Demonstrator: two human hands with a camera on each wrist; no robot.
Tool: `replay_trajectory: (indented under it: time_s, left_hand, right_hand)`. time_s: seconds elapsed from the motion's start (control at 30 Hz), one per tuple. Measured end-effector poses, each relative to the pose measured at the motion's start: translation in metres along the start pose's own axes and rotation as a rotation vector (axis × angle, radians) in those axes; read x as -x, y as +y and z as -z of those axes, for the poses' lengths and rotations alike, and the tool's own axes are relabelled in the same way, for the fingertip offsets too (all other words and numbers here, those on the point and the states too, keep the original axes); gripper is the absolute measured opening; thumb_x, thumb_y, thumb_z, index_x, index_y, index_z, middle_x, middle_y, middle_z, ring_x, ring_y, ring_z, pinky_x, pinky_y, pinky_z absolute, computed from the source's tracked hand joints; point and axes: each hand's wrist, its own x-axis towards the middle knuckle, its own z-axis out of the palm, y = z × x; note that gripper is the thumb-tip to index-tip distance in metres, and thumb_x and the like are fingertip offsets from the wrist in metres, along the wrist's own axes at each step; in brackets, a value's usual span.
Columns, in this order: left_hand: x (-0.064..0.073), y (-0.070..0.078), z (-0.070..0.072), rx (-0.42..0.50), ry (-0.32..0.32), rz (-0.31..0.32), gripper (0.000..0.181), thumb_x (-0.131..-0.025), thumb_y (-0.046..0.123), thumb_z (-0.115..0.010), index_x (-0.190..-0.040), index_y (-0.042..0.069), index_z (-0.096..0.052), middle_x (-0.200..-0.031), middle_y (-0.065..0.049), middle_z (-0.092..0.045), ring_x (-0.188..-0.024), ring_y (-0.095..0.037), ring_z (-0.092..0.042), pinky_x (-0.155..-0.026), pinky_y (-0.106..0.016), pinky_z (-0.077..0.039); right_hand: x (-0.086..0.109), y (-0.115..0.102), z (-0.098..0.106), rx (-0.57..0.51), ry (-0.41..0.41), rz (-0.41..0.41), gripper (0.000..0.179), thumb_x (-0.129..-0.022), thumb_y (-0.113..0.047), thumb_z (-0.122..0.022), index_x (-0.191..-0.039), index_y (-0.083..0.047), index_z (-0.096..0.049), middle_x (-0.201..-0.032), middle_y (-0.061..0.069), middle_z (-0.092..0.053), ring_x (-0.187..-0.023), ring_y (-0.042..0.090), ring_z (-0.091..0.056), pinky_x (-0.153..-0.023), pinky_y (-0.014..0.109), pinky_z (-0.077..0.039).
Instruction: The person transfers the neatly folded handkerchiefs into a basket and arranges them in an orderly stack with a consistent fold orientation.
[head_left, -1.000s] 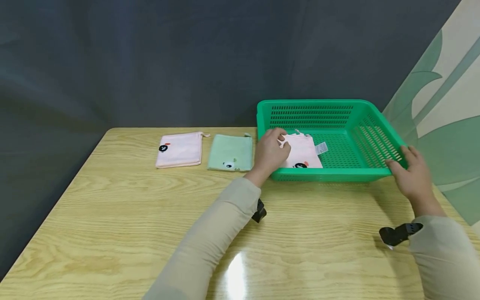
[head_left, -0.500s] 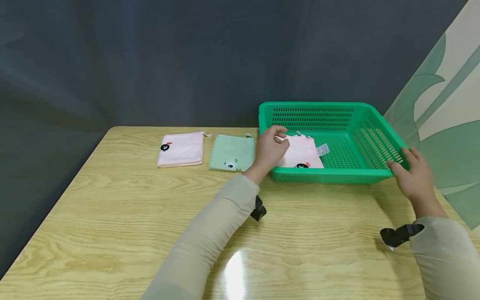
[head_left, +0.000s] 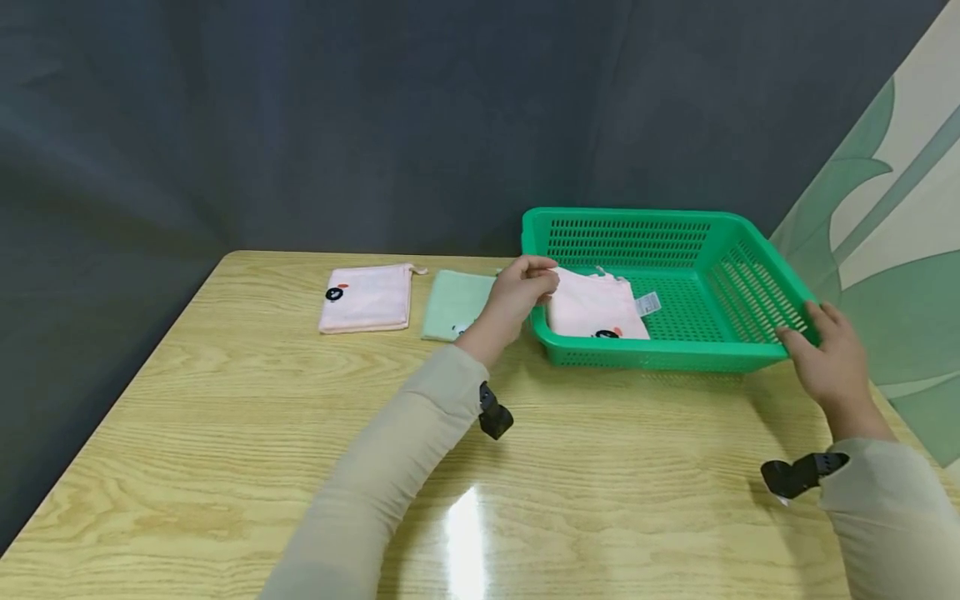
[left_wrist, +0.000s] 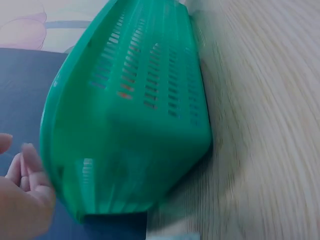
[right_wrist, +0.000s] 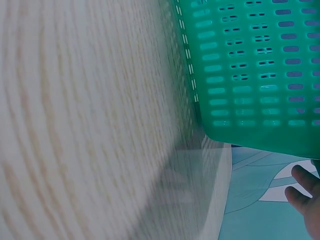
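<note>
My left hand hovers by the left rim of a green plastic basket, its fingers loosely bent with nothing between them. In the left wrist view the same hand shows beside the basket rim. At the basket's front right corner, my right hand grips the rim. A folded pink towel with a black printed face and a white tag lies inside the basket on the left. Left of the basket, a folded green towel lies partly hidden behind my left hand. Farther left is another folded pink towel.
Everything rests on a wood-grain table. A dark curtain hangs behind its back edge. To the right stands a wall with a leaf pattern. Each wrist carries a black camera.
My left hand has drawn back leftward from over the pink towel in the basket, and now covers part of the green towel. The right hand stays on the rim.
</note>
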Motion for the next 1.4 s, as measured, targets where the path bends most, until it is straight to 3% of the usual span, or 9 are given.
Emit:
replay_trajectory:
  time_s: [0.13, 0.27, 0.5, 0.9, 1.1, 1.4]
  left_hand:
    - [0.004, -0.001, 0.02, -0.055, -0.027, 0.048, 0.03, -0.085, 0.011, -0.052, -0.115, 0.003, -0.05, -0.101, -0.005, -0.051, -0.093, -0.018, -0.05, -0.08, -0.031, -0.042]
    - [0.006, -0.006, 0.041, -0.065, -0.007, 0.079, 0.029, -0.087, 0.011, -0.05, -0.115, 0.003, -0.049, -0.108, -0.009, -0.05, -0.103, -0.025, -0.047, -0.086, -0.033, -0.038]
    - [0.012, -0.007, 0.067, -0.129, 0.019, 0.131, 0.029, -0.087, 0.012, -0.05, -0.115, 0.004, -0.048, -0.111, -0.01, -0.049, -0.104, -0.024, -0.047, -0.088, -0.032, -0.037]
    - [0.022, -0.005, 0.108, -0.347, 0.026, 0.24, 0.035, -0.087, 0.017, -0.051, -0.118, 0.003, -0.044, -0.118, -0.01, -0.045, -0.11, -0.026, -0.042, -0.092, -0.038, -0.032]
    - [0.025, 0.002, 0.128, -0.445, 0.061, 0.276, 0.041, -0.087, 0.02, -0.05, -0.122, 0.002, -0.04, -0.119, -0.012, -0.041, -0.109, -0.027, -0.039, -0.091, -0.042, -0.031]
    - [0.026, 0.007, 0.149, -0.567, 0.164, 0.302, 0.031, -0.085, 0.02, -0.05, -0.11, 0.002, -0.045, -0.115, -0.011, -0.041, -0.108, -0.027, -0.038, -0.09, -0.041, -0.031]
  right_hand:
    - [0.001, 0.0, -0.001, -0.005, -0.007, 0.001, 0.058, -0.092, -0.025, -0.032, -0.136, 0.003, -0.007, -0.138, 0.026, 0.004, -0.121, 0.048, 0.004, -0.089, 0.063, -0.002]
    - [0.003, 0.002, -0.001, -0.018, -0.008, 0.0, 0.058, -0.091, -0.025, -0.032, -0.136, 0.003, -0.006, -0.138, 0.026, 0.005, -0.121, 0.048, 0.005, -0.089, 0.063, -0.002]
    - [0.005, 0.008, 0.002, -0.002, -0.011, -0.004, 0.059, -0.092, -0.026, -0.032, -0.136, 0.003, -0.005, -0.138, 0.026, 0.005, -0.121, 0.048, 0.005, -0.089, 0.064, -0.002]
    - [0.008, 0.005, 0.0, 0.019, -0.004, -0.004, 0.058, -0.092, -0.025, -0.032, -0.135, 0.004, -0.007, -0.138, 0.027, 0.003, -0.12, 0.049, 0.003, -0.088, 0.064, -0.004]
    - [0.003, 0.004, 0.001, 0.013, -0.011, -0.001, 0.059, -0.092, -0.026, -0.032, -0.136, 0.003, -0.007, -0.138, 0.026, 0.004, -0.12, 0.049, 0.003, -0.088, 0.064, -0.003]
    - [0.001, 0.0, 0.001, 0.013, -0.011, 0.004, 0.058, -0.092, -0.026, -0.031, -0.136, 0.003, -0.006, -0.138, 0.026, 0.004, -0.121, 0.049, 0.004, -0.088, 0.064, -0.003]
